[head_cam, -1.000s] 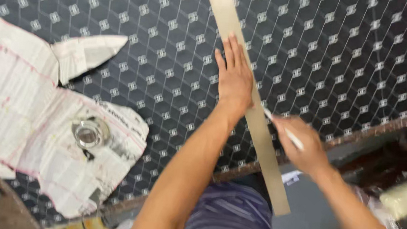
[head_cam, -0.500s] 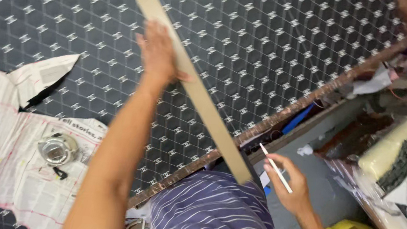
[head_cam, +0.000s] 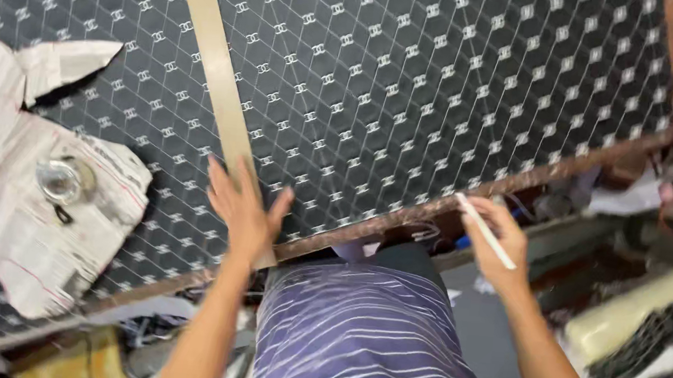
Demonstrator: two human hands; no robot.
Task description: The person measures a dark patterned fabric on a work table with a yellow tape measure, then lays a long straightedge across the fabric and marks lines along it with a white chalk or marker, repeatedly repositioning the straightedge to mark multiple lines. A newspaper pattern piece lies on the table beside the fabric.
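Straightedge (head_cam: 215,70): we judge it long, stiff, light; our left hand (head_cam: 242,209) lies flat on its near end, right hand (head_cam: 500,238) beside it pinching a white pencil (head_cam: 485,230).

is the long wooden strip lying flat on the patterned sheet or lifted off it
Flat. The wooden strip lies along the patterned sheet, with the left hand pressed on its near end.

The sheet (head_cam: 412,89) looks like quilted leatherette, dark with a faint sheen. The strip (head_cam: 216,71) on it is matt tan, like wood or board. At nine o'clock lies crumpled matt newspaper (head_cam: 14,207), bearing a glossy, clear-looking lid (head_cam: 60,180).
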